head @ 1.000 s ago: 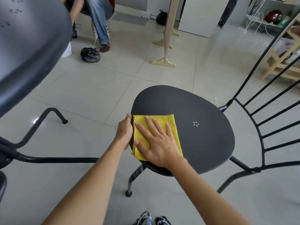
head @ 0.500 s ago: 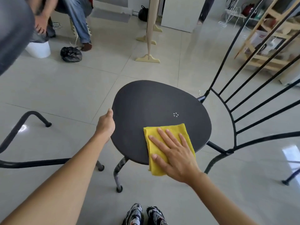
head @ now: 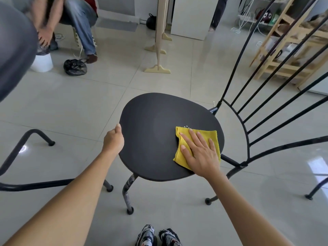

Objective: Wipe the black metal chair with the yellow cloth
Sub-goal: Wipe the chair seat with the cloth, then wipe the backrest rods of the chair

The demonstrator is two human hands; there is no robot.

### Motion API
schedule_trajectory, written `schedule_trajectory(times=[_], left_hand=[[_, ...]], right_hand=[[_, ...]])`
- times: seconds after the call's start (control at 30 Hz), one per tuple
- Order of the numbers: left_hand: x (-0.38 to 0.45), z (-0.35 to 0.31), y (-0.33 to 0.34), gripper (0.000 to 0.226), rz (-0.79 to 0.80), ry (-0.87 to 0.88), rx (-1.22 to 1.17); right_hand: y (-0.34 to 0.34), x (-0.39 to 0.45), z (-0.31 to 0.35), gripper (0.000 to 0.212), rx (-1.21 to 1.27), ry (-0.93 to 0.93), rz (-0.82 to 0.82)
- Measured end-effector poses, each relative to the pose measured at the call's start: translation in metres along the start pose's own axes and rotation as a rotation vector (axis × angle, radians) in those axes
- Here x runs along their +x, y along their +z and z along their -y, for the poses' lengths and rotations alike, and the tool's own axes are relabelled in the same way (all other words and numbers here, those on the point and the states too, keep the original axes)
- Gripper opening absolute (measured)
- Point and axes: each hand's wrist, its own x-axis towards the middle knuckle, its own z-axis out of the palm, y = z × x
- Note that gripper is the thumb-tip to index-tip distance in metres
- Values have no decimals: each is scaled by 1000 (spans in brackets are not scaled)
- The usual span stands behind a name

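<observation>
Pale glossy floor tiles (head: 74,107) spread around us, catching window light in bright patches. At the middle stands the black metal chair (head: 159,125), its flat rounded seat facing up and its backrest of thin curved rods fanning up toward the right. Our right hand (head: 200,153) lies flat on the yellow cloth (head: 211,137), fingers (head: 195,137) straight and slightly spread, pressing the folded cloth against the right part of the seat, close to its right edge. A small ring of pale dots in the seat peeks out just beyond the cloth's far edge. Our left hand (head: 114,141) grips the seat's left rim, the thumb lying on top; its other fingers curl under the edge where we cannot see them.

Below, our patterned shoes (head: 156,236) stand just short of the chair's front leg. To the left, part of a second dark chair (head: 14,50) fills the corner, blurred, with its tubular legs resting on the tiles. Farther back a seated person in jeans (head: 79,27) leans over a white bucket (head: 42,63), and a black bag (head: 75,67) sits on the floor just beside it. A pale wooden stand (head: 158,50) rises near the centre back, and a wooden shelf unit (head: 287,50) holding odds and ends stands at the far right.
</observation>
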Motion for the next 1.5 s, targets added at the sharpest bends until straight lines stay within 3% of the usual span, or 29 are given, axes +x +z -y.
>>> schedule_trajectory(times=[0.2,0.53,0.8,0.97,1.13,1.37,1.5], left_hand=[[4,-6,5,48,12,83,199],[16,-15,23,56,30,468,680],[-23,-47,76,54,202,707,680],[-53,-76,121,53,329,828,666],[-93,-89,157,53,444,938,658],[-102,-79,169,54,353,951,565],[-101,-79,170,53,327,956,558]], right_hand=[[-2,0,1,51,-8,2,19],[-5,0,5,46,167,60,-23],[-41,-13,23,36,714,373,-196],[-69,-33,12,45,1197,671,-255],[-76,-76,-7,50,1428,812,-260],[-59,-138,-30,45,1609,855,-324],[-58,-141,-37,53,1815,978,-475]])
